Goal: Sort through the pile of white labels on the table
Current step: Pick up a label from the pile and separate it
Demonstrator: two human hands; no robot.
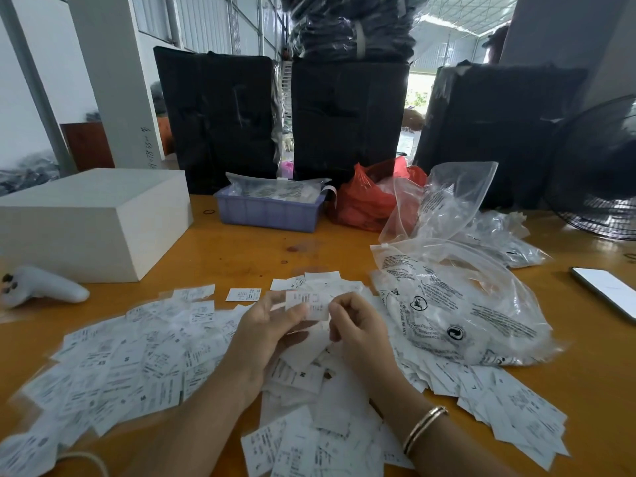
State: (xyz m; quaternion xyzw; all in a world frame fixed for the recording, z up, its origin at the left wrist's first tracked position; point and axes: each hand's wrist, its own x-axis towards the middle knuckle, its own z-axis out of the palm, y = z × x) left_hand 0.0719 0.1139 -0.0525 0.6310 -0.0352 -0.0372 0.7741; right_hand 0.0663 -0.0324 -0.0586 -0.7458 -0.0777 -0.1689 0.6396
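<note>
A wide pile of white printed labels (130,366) covers the near part of the orange table (247,253). My left hand (265,332) and my right hand (354,325) meet above the middle of the pile. Both pinch a small stack of labels (311,302) held between the fingertips, left thumb on its lower edge. More labels spread to the right (509,404) and toward me (309,442). One label (243,294) lies apart, just beyond the pile. A gold bangle sits on my right wrist.
Clear printed plastic bags (457,304) lie right of the pile. A white box (93,218) and white controller (44,287) sit left. A purple tray (268,210), red bag (368,197), black parcels (347,122), a fan (599,173) and a phone (605,290) stand behind and right.
</note>
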